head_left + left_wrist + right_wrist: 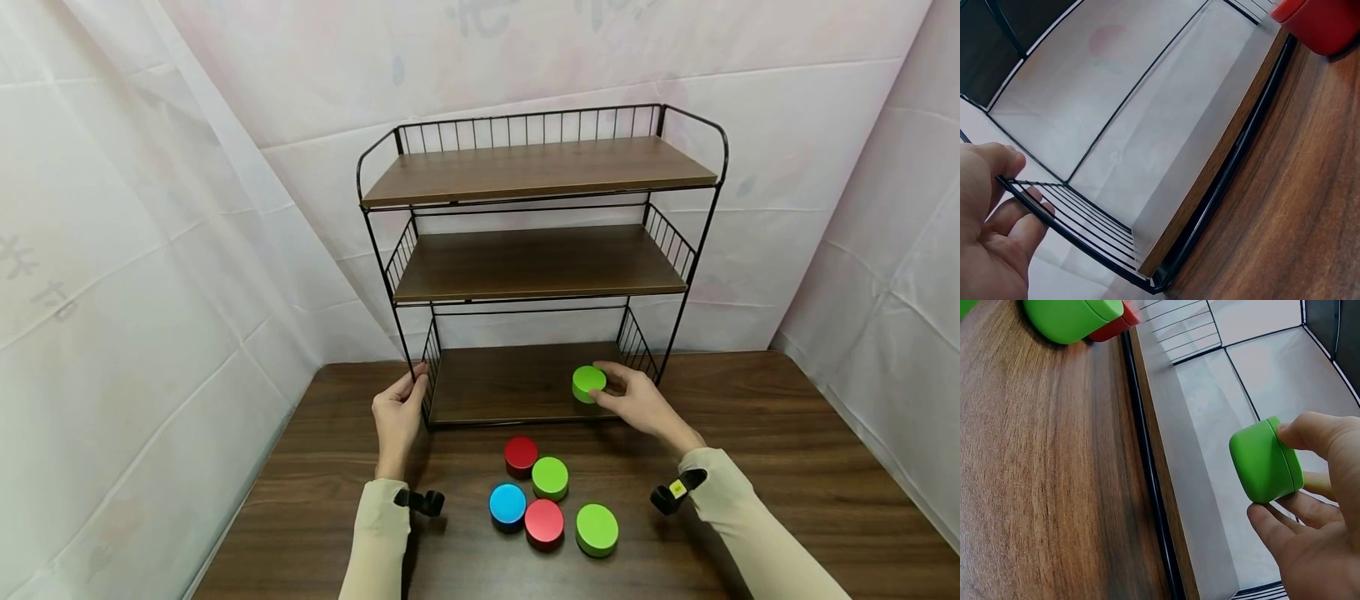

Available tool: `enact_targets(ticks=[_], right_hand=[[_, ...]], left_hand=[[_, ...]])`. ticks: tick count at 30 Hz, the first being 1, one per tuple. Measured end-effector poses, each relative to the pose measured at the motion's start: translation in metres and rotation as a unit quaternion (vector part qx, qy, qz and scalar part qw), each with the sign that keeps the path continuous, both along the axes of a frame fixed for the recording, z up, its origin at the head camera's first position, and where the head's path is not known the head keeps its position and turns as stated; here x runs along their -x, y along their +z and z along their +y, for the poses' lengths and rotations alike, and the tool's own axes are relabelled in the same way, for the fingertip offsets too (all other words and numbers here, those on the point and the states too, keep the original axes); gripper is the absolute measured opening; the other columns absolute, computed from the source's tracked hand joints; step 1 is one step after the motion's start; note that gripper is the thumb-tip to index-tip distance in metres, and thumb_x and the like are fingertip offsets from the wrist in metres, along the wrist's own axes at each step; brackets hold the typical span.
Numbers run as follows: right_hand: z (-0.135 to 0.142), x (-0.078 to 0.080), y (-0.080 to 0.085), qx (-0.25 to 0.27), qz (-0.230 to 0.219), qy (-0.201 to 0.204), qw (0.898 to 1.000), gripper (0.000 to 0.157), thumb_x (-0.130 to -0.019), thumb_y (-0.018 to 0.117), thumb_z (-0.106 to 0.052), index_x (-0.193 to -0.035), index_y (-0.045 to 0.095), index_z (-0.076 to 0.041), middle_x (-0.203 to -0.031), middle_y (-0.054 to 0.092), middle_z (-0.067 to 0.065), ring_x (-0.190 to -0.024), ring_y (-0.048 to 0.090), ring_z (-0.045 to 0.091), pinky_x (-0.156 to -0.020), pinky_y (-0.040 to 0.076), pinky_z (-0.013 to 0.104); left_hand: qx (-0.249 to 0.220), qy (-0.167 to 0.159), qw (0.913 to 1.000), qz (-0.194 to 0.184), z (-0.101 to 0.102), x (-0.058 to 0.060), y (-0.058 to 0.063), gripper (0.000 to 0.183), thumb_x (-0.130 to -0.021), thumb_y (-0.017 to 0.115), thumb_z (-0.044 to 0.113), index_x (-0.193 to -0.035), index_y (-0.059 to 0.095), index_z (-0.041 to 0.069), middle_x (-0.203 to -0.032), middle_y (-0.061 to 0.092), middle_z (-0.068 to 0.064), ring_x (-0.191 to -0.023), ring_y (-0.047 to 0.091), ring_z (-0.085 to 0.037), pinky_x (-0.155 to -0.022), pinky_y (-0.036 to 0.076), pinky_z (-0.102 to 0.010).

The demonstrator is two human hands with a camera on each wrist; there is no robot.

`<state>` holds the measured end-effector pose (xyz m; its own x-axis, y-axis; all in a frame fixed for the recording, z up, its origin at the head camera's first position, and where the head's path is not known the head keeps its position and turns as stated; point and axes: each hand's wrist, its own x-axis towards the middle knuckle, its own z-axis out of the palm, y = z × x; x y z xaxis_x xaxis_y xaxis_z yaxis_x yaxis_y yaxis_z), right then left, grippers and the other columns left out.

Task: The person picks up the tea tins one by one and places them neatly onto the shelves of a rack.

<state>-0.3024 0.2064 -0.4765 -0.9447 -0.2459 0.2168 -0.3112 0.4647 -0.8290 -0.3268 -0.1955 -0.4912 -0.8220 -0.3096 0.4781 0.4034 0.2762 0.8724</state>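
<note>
My right hand (636, 400) pinches a small green round lidded container (588, 383) between thumb and fingers. In the right wrist view the container (1266, 459) shows a lid seam, and it appears just above the bottom shelf (510, 375), near that shelf's right end. My left hand (397, 417) grips the front left side of the black wire rack (397, 321). In the left wrist view, the thumb and fingers (1032, 231) close around its side rail.
In front of the rack stand several containers: a dark red one (521, 456), a green one (550, 477), a blue one (507, 506), a lighter red one (543, 522) and another green one (597, 529). Wooden middle (536, 260) and top shelves (540, 169) rise above. White cloth (180, 250) surrounds the table (300, 500).
</note>
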Motion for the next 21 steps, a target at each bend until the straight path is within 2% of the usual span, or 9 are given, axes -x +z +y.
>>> enact_targets(ticks=[3,6,9,12,15,18,21], right_hand=[[0.000,0.001,-0.001,0.002,-0.005,-0.005,1.000,0.062,-0.100,0.070,-0.021,-0.149,0.046,0.007,-0.144,0.056,0.027,-0.125,0.063,0.040,-0.096,0.058,0.035],[0.000,0.003,-0.003,0.000,-0.005,-0.011,1.000,0.062,-0.100,0.071,-0.021,-0.149,0.045,0.007,-0.145,0.056,0.027,-0.127,0.061,0.041,-0.098,0.058,0.038],[0.000,0.004,-0.005,-0.006,-0.002,-0.018,1.000,0.062,-0.100,0.070,-0.021,-0.149,0.046,0.007,-0.144,0.056,0.027,-0.128,0.060,0.042,-0.099,0.057,0.042],[0.001,0.004,-0.006,-0.013,0.000,-0.026,1.000,0.062,-0.100,0.070,-0.022,-0.149,0.046,0.007,-0.144,0.057,0.027,-0.128,0.061,0.042,-0.098,0.057,0.045],[0.001,0.004,-0.008,-0.019,0.001,-0.033,0.999,0.061,-0.100,0.070,-0.023,-0.149,0.047,0.006,-0.144,0.057,0.027,-0.127,0.061,0.042,-0.098,0.057,0.048],[0.002,0.005,-0.010,-0.025,0.002,-0.039,0.999,0.062,-0.099,0.070,-0.023,-0.149,0.047,0.005,-0.145,0.056,0.027,-0.128,0.060,0.042,-0.100,0.055,0.052],[0.002,0.007,-0.012,-0.031,0.000,-0.042,0.999,0.062,-0.100,0.070,-0.024,-0.149,0.047,0.005,-0.146,0.056,0.027,-0.131,0.057,0.043,-0.103,0.053,0.055]], left_hand=[[0.003,0.006,1.0000,-0.004,0.003,-0.003,0.004,0.020,-0.096,0.073,0.008,-0.114,0.079,0.002,-0.111,0.077,-0.014,-0.106,0.074,-0.020,-0.084,0.051,-0.005],[0.004,0.003,1.0000,-0.002,0.006,-0.012,0.015,0.020,-0.096,0.072,0.003,-0.114,0.077,-0.002,-0.111,0.077,-0.018,-0.108,0.072,-0.032,-0.084,0.051,-0.006],[0.010,-0.004,0.9999,0.000,0.009,-0.022,0.027,0.020,-0.096,0.071,0.002,-0.114,0.077,-0.004,-0.111,0.076,-0.020,-0.106,0.073,-0.030,-0.083,0.051,-0.006],[0.013,-0.011,0.9999,0.001,0.010,-0.026,0.032,0.021,-0.096,0.071,0.002,-0.115,0.076,-0.005,-0.112,0.076,-0.021,-0.104,0.074,-0.023,-0.082,0.052,-0.007],[0.011,-0.015,0.9998,0.001,0.009,-0.022,0.028,0.021,-0.096,0.070,0.001,-0.116,0.076,-0.006,-0.112,0.076,-0.021,-0.102,0.074,-0.023,-0.081,0.053,-0.007],[0.008,-0.013,0.9999,0.000,0.006,-0.013,0.017,0.021,-0.096,0.071,0.001,-0.116,0.076,-0.005,-0.111,0.076,-0.020,-0.103,0.074,-0.030,-0.080,0.053,-0.007],[0.008,-0.009,0.9999,0.001,0.002,-0.004,0.007,0.022,-0.096,0.072,0.004,-0.116,0.077,-0.003,-0.112,0.077,-0.018,-0.104,0.074,-0.029,-0.080,0.052,-0.006]])
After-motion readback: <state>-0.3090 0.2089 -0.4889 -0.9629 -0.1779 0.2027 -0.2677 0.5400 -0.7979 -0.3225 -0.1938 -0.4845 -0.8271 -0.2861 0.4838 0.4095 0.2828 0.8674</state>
